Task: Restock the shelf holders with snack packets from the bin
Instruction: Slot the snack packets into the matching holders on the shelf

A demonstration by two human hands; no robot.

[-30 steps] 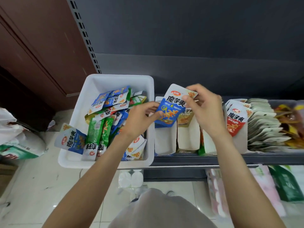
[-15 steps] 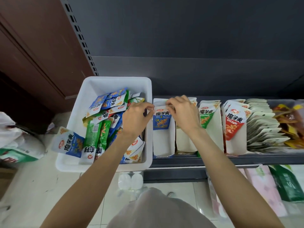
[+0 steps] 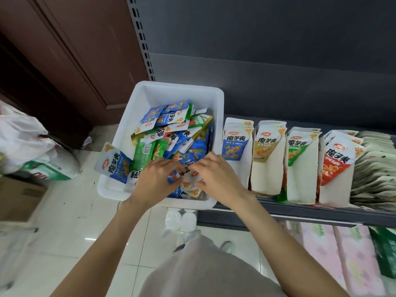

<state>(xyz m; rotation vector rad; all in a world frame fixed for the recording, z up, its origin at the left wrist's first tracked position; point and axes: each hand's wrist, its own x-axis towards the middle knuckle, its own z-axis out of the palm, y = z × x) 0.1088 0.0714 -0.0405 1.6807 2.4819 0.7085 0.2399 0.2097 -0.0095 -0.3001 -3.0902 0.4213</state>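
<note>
A white plastic bin (image 3: 177, 87) stands at the left end of the shelf, heaped with blue, green and white snack packets (image 3: 171, 133). Both hands are down in its near end. My left hand (image 3: 155, 181) curls its fingers round a blue packet (image 3: 171, 179). My right hand (image 3: 215, 175) pinches the white top of a packet (image 3: 194, 174) beside it. To the right stand white card holders: one with blue packets (image 3: 234, 144), one with olive packets (image 3: 266, 146), one with green (image 3: 297, 146), one with red (image 3: 336, 159).
A blue packet (image 3: 113, 166) hangs over the bin's left rim. Stacked beige packets (image 3: 377, 168) fill the shelf's right end. Pink tissue packs (image 3: 321, 254) lie on the shelf below. White bags (image 3: 21, 136) and a cardboard box (image 3: 19, 196) sit on the floor at left.
The blue packet that both hands held now stands in the leftmost holder. Both hands have moved from the holder down into the near end of the bin.
</note>
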